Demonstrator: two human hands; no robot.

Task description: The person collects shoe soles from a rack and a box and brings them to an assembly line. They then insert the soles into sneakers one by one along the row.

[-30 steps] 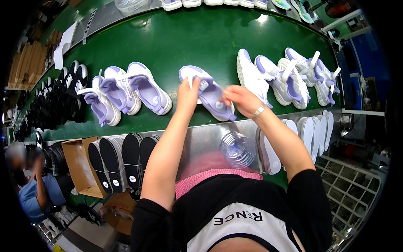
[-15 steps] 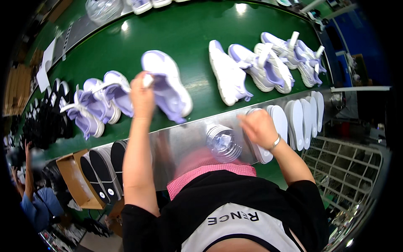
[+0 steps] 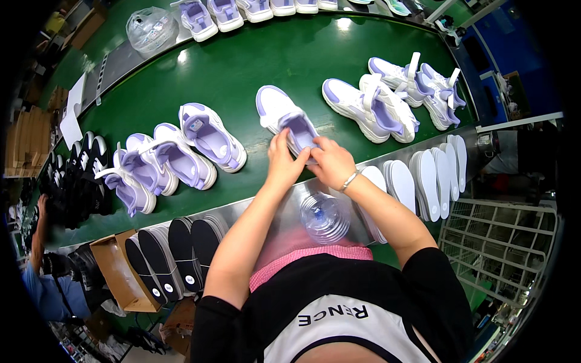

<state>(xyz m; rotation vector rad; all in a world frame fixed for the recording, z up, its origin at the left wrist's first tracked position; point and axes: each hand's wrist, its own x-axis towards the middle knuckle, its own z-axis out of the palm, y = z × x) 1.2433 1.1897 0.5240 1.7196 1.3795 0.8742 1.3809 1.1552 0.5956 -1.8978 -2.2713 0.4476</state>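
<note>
A white and lavender sneaker (image 3: 275,104) stands on the green work surface in front of me, toe pointing away. My left hand (image 3: 285,162) is closed on the near left side of its collar. At the heel my right hand (image 3: 334,163) pinches the collar edge, fingertips close to the left ones. The fingers partly cover the heel, and whether an insole is under them cannot be made out. Left of my hands another sneaker (image 3: 213,138) lies with its opening toward me, a lavender lining inside.
More matching sneakers (image 3: 175,157) sit at left and others (image 3: 363,109) at right. White insoles (image 3: 399,181) stand along the metal ledge beside a clear plastic tub (image 3: 325,218). Black insoles (image 3: 180,248) and a cardboard box (image 3: 124,275) are lower left. A wire rack (image 3: 496,242) stands right.
My left hand has let go of the left sneaker, which now rests on the surface. Both hands have come together on the middle sneaker, which has shifted left and been turned upright.
</note>
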